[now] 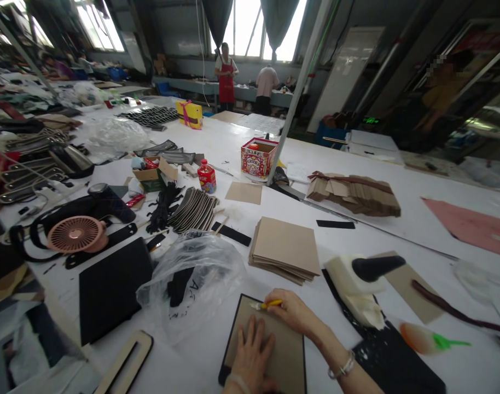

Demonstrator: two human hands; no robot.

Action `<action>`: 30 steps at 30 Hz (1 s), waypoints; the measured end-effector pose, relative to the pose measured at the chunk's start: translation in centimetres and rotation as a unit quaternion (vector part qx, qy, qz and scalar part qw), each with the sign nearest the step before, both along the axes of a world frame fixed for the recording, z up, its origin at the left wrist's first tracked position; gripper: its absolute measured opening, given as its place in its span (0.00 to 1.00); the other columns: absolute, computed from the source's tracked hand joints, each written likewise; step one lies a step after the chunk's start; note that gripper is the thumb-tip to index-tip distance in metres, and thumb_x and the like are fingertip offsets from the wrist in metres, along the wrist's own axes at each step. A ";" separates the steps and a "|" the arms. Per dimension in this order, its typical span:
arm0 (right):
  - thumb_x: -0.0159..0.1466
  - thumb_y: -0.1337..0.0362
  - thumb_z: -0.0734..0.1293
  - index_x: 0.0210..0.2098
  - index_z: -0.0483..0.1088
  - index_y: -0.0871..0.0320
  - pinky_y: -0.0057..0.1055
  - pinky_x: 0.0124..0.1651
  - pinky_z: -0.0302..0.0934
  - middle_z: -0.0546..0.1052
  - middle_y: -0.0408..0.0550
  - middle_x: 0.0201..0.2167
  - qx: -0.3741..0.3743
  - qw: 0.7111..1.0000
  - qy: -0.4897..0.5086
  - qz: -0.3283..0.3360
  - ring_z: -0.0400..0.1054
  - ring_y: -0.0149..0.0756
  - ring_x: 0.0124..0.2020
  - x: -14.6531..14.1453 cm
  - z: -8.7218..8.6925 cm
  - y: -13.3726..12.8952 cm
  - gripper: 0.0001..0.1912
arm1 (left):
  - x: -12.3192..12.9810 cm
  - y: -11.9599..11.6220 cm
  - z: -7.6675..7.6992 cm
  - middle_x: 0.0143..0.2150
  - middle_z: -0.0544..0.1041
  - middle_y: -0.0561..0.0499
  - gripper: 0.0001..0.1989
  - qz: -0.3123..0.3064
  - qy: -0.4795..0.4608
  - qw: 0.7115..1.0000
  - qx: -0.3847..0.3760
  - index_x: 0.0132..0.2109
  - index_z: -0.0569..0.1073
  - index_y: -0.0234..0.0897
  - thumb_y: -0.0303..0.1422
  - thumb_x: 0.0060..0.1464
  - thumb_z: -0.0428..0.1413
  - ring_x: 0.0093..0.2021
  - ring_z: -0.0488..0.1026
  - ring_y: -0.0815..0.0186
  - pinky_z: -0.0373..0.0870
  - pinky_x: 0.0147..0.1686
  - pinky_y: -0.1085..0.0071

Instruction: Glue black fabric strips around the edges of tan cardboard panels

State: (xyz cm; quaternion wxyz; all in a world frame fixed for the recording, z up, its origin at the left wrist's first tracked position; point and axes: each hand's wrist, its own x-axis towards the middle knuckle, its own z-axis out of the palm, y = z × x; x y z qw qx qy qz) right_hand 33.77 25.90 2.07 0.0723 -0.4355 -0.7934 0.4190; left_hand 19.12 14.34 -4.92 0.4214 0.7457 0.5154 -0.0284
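Observation:
My left hand (250, 353) lies flat with fingers spread on a brown board (290, 358), which rests on a slightly larger black sheet whose edge shows around it. In my right hand (290, 309) is a small brush (273, 303) with a yellow handle. Its pale tip touches or hovers just over the board's upper left part; I cannot tell which. Beyond the board sits a stack of similar brown boards (285, 246). To the right stands a cut-open white container (352, 284) with a black handle lying across its top and white smears on its near side.
A clear plastic bag (209, 273) and a black panel (114, 290) lie to the left, behind a pale slotted frame (129, 364). Further off are a pink fan (77, 234), a red bottle (207, 178) and a patterned box (256, 158). A metal pole (295, 93) rises from the table.

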 end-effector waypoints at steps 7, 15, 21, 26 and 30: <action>0.60 0.63 0.62 0.35 0.75 0.53 0.34 0.45 0.60 0.78 0.46 0.34 0.005 0.995 -0.099 -0.030 0.70 0.42 0.40 7.2 0.0 -1.4 0.10 | -0.2 -0.5 -1.1 0.70 0.35 0.39 0.44 -0.010 0.012 0.999 0.030 0.66 0.45 0.47 0.55 0.49 0.53 0.68 0.30 0.40 0.34 0.60 0.33; 0.63 0.58 0.60 0.37 0.74 0.53 0.32 0.42 0.61 0.78 0.46 0.35 0.014 0.996 -0.038 -0.081 0.70 0.40 0.38 8.1 2.6 -3.1 0.12 | 0.0 -0.8 -1.8 0.70 0.35 0.38 0.43 -0.002 0.007 0.999 0.048 0.66 0.47 0.46 0.57 0.49 0.50 0.67 0.29 0.41 0.32 0.59 0.33; 0.62 0.63 0.61 0.38 0.75 0.54 0.30 0.45 0.61 0.78 0.46 0.37 0.027 0.999 0.017 -0.041 0.70 0.37 0.40 0.1 1.0 -2.3 0.10 | -0.1 -0.9 -1.3 0.70 0.35 0.39 0.43 -0.012 0.016 0.999 0.043 0.67 0.45 0.46 0.56 0.49 0.51 0.68 0.29 0.41 0.33 0.60 0.33; 0.58 0.66 0.61 0.35 0.74 0.55 0.35 0.45 0.60 0.78 0.48 0.36 0.032 0.997 -0.053 -0.045 0.70 0.43 0.41 0.8 -0.7 -1.9 0.10 | -0.1 -0.9 -1.6 0.70 0.37 0.36 0.44 -0.010 0.007 0.999 0.041 0.66 0.47 0.45 0.57 0.48 0.51 0.68 0.30 0.41 0.33 0.59 0.33; 0.59 0.64 0.59 0.31 0.73 0.55 0.39 0.43 0.60 0.77 0.50 0.32 0.057 0.982 -0.158 -0.080 0.70 0.46 0.38 7.4 -0.2 -3.0 0.10 | -0.4 -1.0 -2.1 0.70 0.39 0.38 0.43 -0.008 0.005 0.998 0.059 0.66 0.46 0.46 0.57 0.49 0.51 0.68 0.31 0.40 0.34 0.59 0.32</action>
